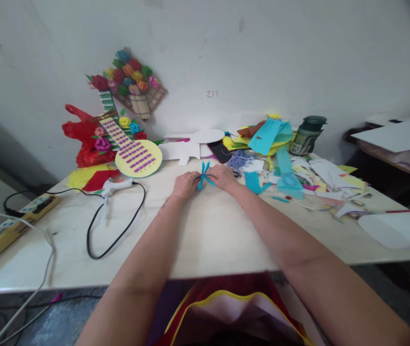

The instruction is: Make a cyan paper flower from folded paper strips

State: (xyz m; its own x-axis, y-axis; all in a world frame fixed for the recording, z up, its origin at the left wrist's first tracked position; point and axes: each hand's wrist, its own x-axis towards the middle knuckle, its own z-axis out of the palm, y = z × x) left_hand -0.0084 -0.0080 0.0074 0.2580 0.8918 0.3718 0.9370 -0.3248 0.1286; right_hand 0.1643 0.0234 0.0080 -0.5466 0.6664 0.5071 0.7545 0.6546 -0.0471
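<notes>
Bench (208, 240), middle: left hand (186, 185) and right hand (223, 177) are being held together, both pinched on blue paper strips (203, 175) crossed like a star. Judged light, limp and easily creased, so they are best being gripped gently at the crossing. Beyond: loose paper scraps (287, 179).

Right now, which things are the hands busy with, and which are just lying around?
Busy with: blue strips, pinched between left hand and right hand.

Lying around: glue gun, paper guitar, flower basket, red bag, green bottle, paper scraps, power strip.
</notes>
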